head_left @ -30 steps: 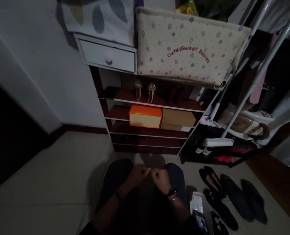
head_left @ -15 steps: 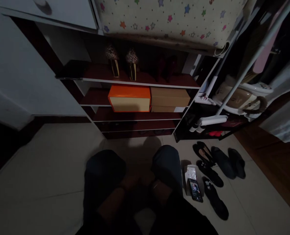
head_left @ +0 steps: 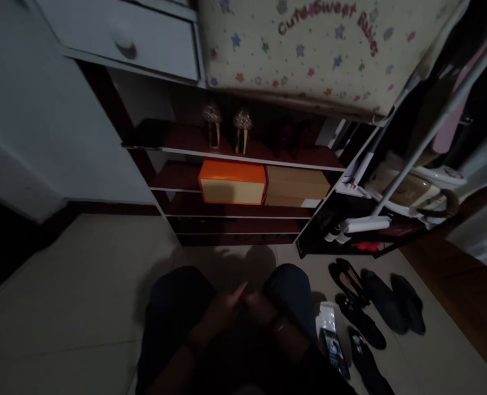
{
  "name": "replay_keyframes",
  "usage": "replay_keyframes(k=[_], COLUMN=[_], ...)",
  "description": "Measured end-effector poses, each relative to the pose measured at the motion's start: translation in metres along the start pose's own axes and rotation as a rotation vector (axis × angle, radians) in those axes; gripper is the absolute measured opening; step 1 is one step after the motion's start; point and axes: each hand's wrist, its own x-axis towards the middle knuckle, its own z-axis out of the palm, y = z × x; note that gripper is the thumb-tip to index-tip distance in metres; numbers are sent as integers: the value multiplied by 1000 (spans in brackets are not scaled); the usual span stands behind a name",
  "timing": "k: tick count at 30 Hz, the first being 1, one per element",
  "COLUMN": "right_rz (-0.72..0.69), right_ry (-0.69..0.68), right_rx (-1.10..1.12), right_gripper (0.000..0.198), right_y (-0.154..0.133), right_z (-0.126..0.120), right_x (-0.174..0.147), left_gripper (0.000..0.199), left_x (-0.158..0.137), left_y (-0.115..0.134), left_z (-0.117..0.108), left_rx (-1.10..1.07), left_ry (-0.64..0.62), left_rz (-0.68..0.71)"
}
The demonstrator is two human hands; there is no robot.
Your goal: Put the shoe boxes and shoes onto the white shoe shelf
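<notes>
My left hand [head_left: 228, 307] and my right hand [head_left: 260, 307] come together between my knees, in deep shadow. One left finger points up and to the right, while the rest of that hand looks curled. The right hand's fingers appear bent in towards the left. Whatever they may hold is too dark to make out. A band circles my right wrist. In front of me stands a shoe rack [head_left: 227, 217]. On its middle level lie an orange box [head_left: 233, 184] and a brown cardboard box [head_left: 296, 184]. Glittery high heels [head_left: 242, 129] stand on the shelf above.
Several black shoes [head_left: 360, 323] lie on the tiled floor to my right. Beside my right knee is a phone [head_left: 334, 351] against a small white box [head_left: 328, 315]. A long-handled mop [head_left: 367, 224] leans by a black side rack. A star-patterned cloth [head_left: 309, 66] hangs above.
My hands have risen from low between my legs and now meet nearer my knees. The view has tilted up and shifted left, showing more of the drawer and printed cloth.
</notes>
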Motion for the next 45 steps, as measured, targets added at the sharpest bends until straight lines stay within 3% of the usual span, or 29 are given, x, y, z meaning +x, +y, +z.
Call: replay_keyframes(k=[3,6,8,11,14,17,19,23,26,29,31,33,36,38,40,43,45], right_rz=[-34,-249,-322,-387,-388,-364,-301,-156,-40,39,-31,-228,-495,-508,-388,-56,85], right_ry=[199,787,1000,1190,1145,939,871,960,1007,996,1005,953,689,538,557,788,882], right_rx=[-58,-108,-167,-329,-524,-704,-800,-859,-772,-693,-712,-774,-885,-967,-998,-883,-795], right_gripper=[53,41,37,41,46,58,64,63,65,68,69,68,71,70,64,56,54], right_y=[6,-7,-24,-45,-51,-45,-36,-3,26,36,27,7,-25,-37,-36,-22,-17], right_z=[-70,-175,-246,-327,-370,-389,-395,-407,-417,-422,-418,-407,-385,-374,-371,-375,-378], right_x=[18,33,46,72,105,134,143,140,130,124,125,131,144,151,152,148,144], left_gripper=[37,34,38,40,34,33,35,36,36,36,36,36,38,39,39,37,36], left_x=[-1,-3,-3,1,7,10,10,8,7,9,12,16,20,19,17,14,12], left_y=[-23,-44,-54,-59,-58,-55,-54,-51,-51,-53,-56,-60,-61,-59,-56,-50,-48], left_z=[-41,-72,-83,-85,-78,-72,-72,-75,-77,-77,-74,-70,-64,-62,-64,-70,-75], left_rx=[4,-8,-77,-127,-109,-122,-134,-145,-155,-173,-182,-182,-186,-193,-194,-176,-168], left_ry=[153,391,508,545,467,442,443,414,408,414,424,435,435,440,445,440,444], left_rz=[46,-43,-133,-173,-128,-112,-118,-117,-120,-128,-133,-130,-117,-117,-121,-126,-123])
